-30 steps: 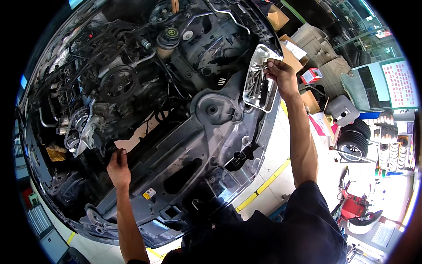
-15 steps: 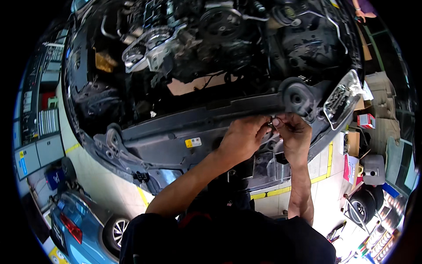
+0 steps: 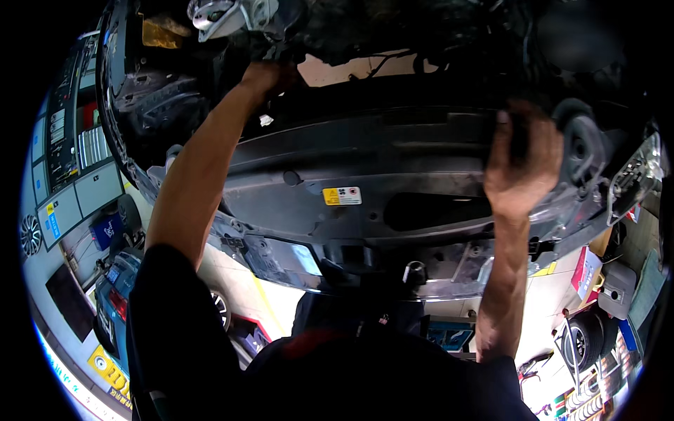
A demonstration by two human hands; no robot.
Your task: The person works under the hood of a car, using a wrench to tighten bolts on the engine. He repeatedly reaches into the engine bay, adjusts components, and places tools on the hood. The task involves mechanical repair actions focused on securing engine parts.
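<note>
I can't tell the grip of my left hand, fingers lost in shadow; my right hand is spread over the panel, fingertips dim.

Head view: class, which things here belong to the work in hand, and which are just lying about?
Apparently in use: black front panel, right hand over it; engine bay, left hand inside it; tray of metal pieces.

Apparently just standing or lying about: tyre; grey plastic container; blue car.
</note>
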